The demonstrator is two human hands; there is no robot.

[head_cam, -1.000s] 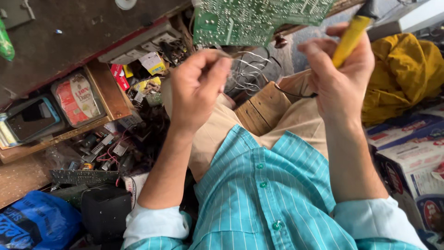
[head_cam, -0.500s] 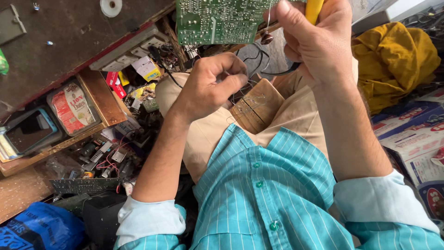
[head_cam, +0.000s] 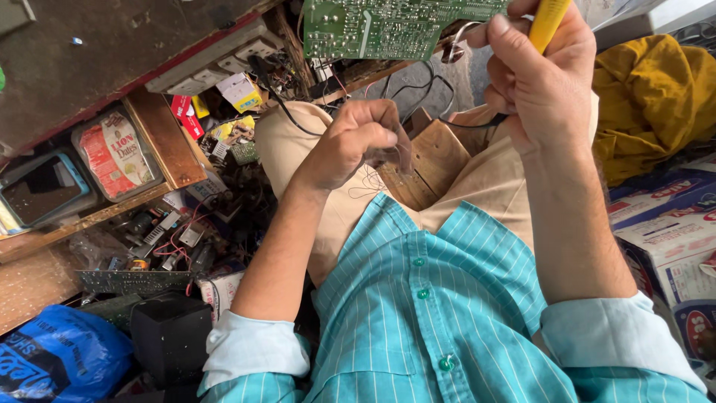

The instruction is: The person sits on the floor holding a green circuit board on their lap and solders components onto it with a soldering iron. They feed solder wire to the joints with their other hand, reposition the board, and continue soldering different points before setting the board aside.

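My right hand [head_cam: 541,78] grips a yellow-handled tool [head_cam: 548,22] near the top right, held up against the edge of a green circuit board [head_cam: 388,28]. A black cord runs down from that hand across my lap. My left hand [head_cam: 354,142] hovers lower, over my beige trousers, fingers pinched on a thin wire strand [head_cam: 373,183] that loops below it. A wooden block [head_cam: 436,160] rests on my lap between the two hands. My striped teal shirt fills the bottom of the view.
Left of my lap lie a wooden shelf [head_cam: 160,142] with a phone [head_cam: 41,190] and a red-and-white packet [head_cam: 112,153], a white power strip [head_cam: 212,60], scattered electronic parts [head_cam: 164,239], a black box [head_cam: 170,339] and a blue bag [head_cam: 56,358]. A yellow cloth [head_cam: 652,97] and printed cartons [head_cam: 671,231] sit right.
The view has tilted down. My left hand dropped from near the board toward my lap with the wire. My right hand stays up by the board with the yellow tool.
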